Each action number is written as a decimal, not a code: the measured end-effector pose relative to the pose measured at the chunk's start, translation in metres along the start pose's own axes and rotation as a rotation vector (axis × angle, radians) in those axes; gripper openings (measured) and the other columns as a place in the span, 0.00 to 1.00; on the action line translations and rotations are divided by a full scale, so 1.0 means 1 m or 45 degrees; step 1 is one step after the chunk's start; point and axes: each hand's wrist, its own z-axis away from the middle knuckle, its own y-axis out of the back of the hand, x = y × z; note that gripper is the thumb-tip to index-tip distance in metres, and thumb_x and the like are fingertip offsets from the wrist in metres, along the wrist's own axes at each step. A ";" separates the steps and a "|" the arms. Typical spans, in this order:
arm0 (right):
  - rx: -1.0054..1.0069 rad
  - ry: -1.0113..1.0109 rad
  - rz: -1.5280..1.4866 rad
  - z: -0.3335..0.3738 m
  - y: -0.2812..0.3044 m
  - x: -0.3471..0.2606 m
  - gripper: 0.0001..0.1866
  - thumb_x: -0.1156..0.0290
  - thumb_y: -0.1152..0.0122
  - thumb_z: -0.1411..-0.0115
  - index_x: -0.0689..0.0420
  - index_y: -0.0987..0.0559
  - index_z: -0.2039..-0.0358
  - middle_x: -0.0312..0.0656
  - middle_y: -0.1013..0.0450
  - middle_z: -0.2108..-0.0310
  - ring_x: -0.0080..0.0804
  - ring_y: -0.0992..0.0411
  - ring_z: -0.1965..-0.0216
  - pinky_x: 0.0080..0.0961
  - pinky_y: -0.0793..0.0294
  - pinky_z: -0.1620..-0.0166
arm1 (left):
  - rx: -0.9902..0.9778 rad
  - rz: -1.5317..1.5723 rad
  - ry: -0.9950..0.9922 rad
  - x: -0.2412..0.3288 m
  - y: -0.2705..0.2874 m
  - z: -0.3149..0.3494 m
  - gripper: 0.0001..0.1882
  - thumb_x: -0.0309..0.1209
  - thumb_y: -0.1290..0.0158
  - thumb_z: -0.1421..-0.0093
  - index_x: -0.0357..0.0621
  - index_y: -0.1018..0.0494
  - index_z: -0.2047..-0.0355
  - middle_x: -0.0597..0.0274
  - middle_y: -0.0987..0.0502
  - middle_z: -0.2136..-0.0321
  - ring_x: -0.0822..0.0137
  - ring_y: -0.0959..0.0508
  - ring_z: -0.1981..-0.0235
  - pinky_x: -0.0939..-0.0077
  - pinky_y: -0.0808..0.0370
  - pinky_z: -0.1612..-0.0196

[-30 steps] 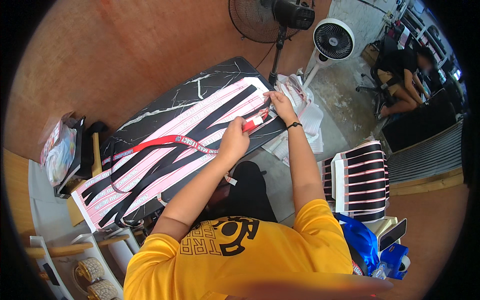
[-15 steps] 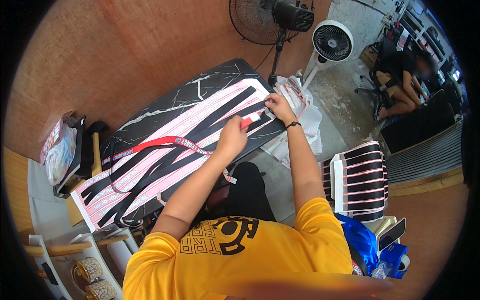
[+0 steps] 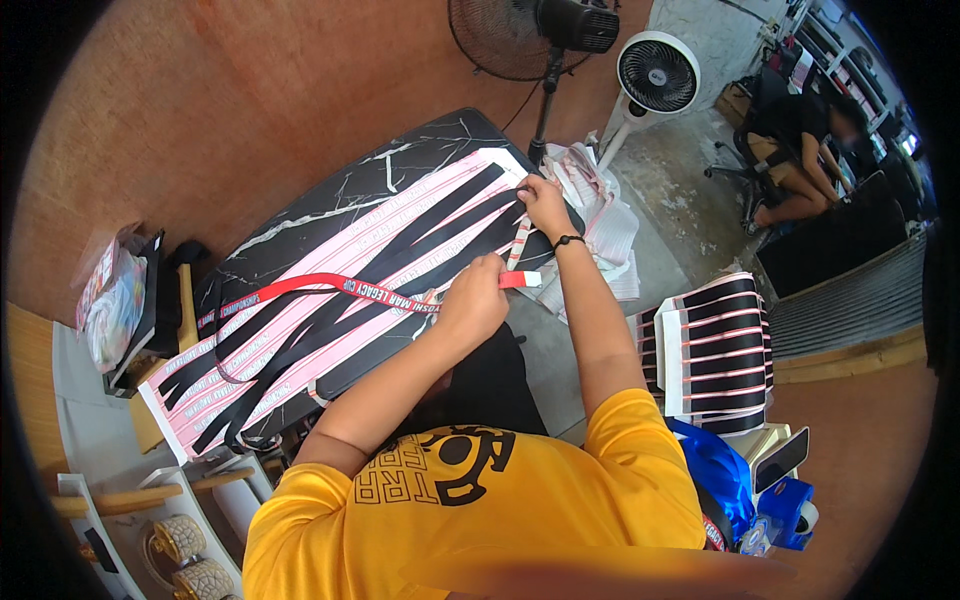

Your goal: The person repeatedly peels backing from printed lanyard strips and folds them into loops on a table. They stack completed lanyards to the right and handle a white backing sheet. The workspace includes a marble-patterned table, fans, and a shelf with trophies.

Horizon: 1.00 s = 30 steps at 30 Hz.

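Observation:
My left hand [image 3: 473, 305] is closed near the front edge of the table, level with a long red printed strap [image 3: 335, 283]. From its fingers sticks out a short red piece with a white tip [image 3: 520, 280]; whether it belongs to the strap is hidden. At the table's right end, my right hand [image 3: 545, 207] pinches the end of a black strap [image 3: 490, 232]. Several black straps lie criss-cross over a long pink printed sheet [image 3: 320, 255]. A narrow white-and-red strip [image 3: 518, 243] hangs between my two hands.
The black marbled table [image 3: 340, 205] stands along a wooden wall. Beyond its right end are crumpled printed paper [image 3: 605, 240] and two fans, one white [image 3: 657, 75]. A stack of black-and-white striped sheets [image 3: 715, 350] lies right. A person [image 3: 800, 150] sits far right.
My left hand has moved right and nearer to me with the red-and-white piece, away from the black straps. My right hand still pinches at the table's end. The whole view has shifted slightly.

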 end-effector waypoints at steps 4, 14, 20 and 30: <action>-0.056 -0.029 -0.014 -0.001 0.001 0.009 0.07 0.73 0.37 0.42 0.57 0.20 0.63 0.47 0.25 0.73 0.39 0.26 0.66 0.32 0.29 0.58 | -0.033 0.008 0.046 0.006 0.007 0.009 0.09 0.18 0.52 0.46 0.35 0.32 0.64 0.40 0.25 0.64 0.39 0.24 0.60 0.51 0.29 0.57; -0.273 -0.138 -0.419 0.005 0.046 0.027 0.14 0.67 0.40 0.37 0.57 0.22 0.53 0.43 0.25 0.53 0.35 0.27 0.52 0.28 0.29 0.49 | 0.140 0.017 0.069 -0.013 0.022 -0.001 0.10 0.19 0.50 0.46 0.35 0.32 0.62 0.39 0.25 0.64 0.39 0.24 0.60 0.51 0.28 0.55; -0.120 0.328 0.160 0.021 0.041 0.025 0.09 0.69 0.33 0.47 0.61 0.20 0.71 0.49 0.26 0.57 0.47 0.29 0.53 0.35 0.30 0.50 | 0.137 0.010 0.036 -0.011 0.024 0.001 0.11 0.19 0.52 0.46 0.36 0.32 0.61 0.40 0.25 0.64 0.39 0.24 0.61 0.50 0.28 0.56; -0.004 0.119 0.159 0.005 0.029 0.024 0.11 0.70 0.29 0.53 0.61 0.21 0.72 0.48 0.26 0.67 0.47 0.27 0.60 0.36 0.29 0.55 | -0.058 -0.010 -0.077 0.009 -0.002 0.030 0.10 0.20 0.50 0.46 0.38 0.31 0.63 0.45 0.25 0.65 0.43 0.23 0.61 0.53 0.27 0.58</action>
